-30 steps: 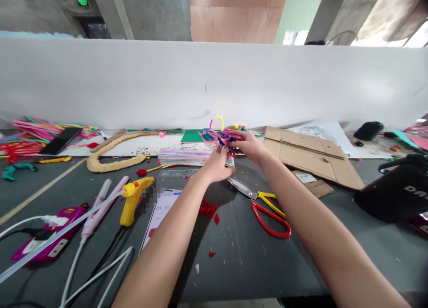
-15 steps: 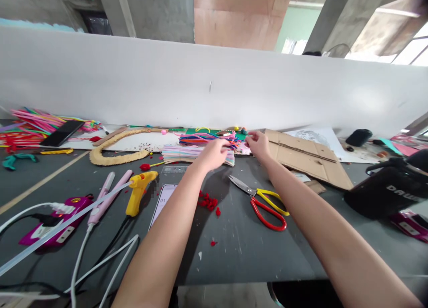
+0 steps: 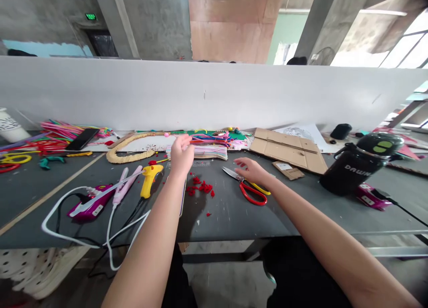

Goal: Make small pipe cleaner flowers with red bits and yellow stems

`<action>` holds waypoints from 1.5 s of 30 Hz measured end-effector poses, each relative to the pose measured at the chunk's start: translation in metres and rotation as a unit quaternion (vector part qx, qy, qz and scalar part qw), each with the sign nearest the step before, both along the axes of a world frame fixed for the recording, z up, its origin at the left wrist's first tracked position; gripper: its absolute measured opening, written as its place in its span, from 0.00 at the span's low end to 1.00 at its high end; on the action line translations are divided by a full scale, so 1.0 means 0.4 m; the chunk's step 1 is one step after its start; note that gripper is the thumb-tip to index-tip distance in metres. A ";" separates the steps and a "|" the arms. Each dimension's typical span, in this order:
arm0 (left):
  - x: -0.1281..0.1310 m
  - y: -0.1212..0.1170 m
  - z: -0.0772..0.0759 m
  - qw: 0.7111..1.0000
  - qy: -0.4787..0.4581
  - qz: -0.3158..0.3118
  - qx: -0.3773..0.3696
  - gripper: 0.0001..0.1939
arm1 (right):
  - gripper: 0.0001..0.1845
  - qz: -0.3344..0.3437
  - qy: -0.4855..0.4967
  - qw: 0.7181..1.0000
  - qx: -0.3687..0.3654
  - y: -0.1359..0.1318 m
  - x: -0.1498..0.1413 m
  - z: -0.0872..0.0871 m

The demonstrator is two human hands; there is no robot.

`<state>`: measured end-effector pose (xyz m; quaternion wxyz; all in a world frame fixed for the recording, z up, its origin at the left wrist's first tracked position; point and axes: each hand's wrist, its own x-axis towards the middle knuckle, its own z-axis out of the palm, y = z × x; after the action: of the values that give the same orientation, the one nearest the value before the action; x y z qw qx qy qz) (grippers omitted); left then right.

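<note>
My left hand is in the air near the left end of a striped pastel paper stack, its fingers stretched out and holding nothing. Behind the stack lies a bundle of colourful pipe cleaners. Over the scissors, with red and yellow handles, hovers my right hand, fingers apart and nothing in them; whether it touches the handles I cannot tell. Small red fuzzy pieces lie scattered between my forearms. A phone is mostly hidden under my left forearm.
Left of my arm are a yellow glue gun, a pink corded stick tool and a purple power strip with cables. A curved tan piece lies behind them. Cardboard and a black bottle stand right.
Both hands have come away from the pipe cleaner bundle: the left moved left, the right came nearer to me over the scissors. The view has shifted, showing more floor.
</note>
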<state>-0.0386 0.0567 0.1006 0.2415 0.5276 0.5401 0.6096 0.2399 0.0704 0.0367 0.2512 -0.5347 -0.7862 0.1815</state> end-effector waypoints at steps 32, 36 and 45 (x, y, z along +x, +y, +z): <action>-0.044 -0.219 -0.129 0.938 0.322 -0.031 -0.129 0.11 | 0.14 0.105 -0.109 0.989 0.003 -0.202 -0.208 -0.001; 0.024 -0.240 -0.126 0.930 0.319 -0.083 -0.163 0.13 | 0.13 0.076 -0.121 0.990 -0.006 -0.213 -0.222 -0.009; 0.067 -0.235 -0.153 0.926 0.328 -0.117 -0.148 0.19 | 0.13 0.053 -0.057 0.997 0.003 -0.203 -0.200 -0.013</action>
<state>-0.0119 -0.0372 0.0392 0.1960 0.7155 0.6078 0.2833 0.1600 -0.0108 0.0314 0.1973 -0.5013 -0.8268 0.1616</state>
